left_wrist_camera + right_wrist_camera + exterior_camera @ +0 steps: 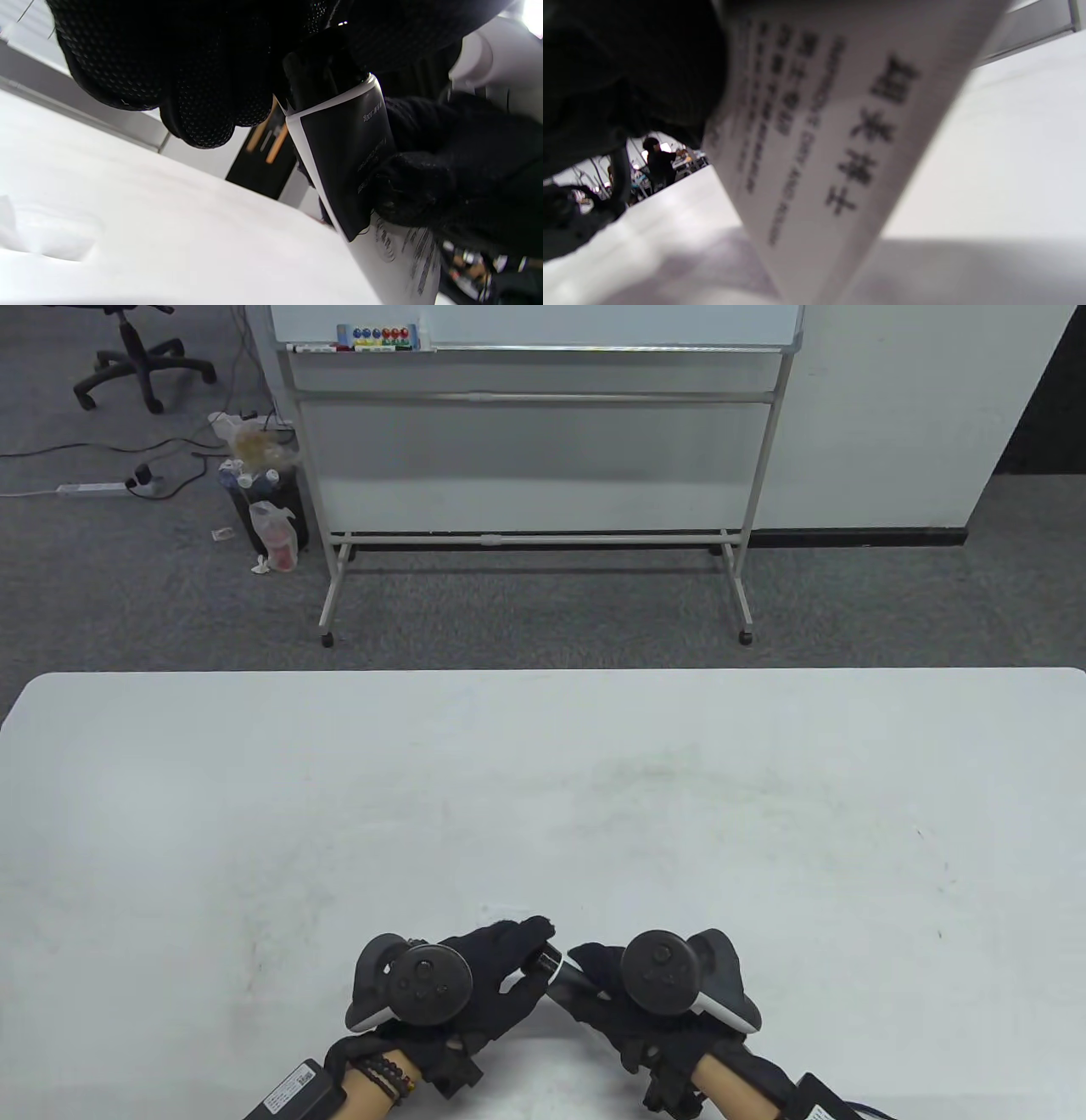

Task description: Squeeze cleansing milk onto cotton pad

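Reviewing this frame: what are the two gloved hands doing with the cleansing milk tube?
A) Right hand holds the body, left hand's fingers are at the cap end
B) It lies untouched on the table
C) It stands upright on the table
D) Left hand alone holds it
A: the right hand grips the tube while the left hand closes on its dark cap.

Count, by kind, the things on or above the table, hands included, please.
Gloved hands: 2 (left hand, right hand)
Trackers: 2 (left tracker, right tracker)
Cleansing milk tube: 1
Cotton pad: 1, faint
Total: 6
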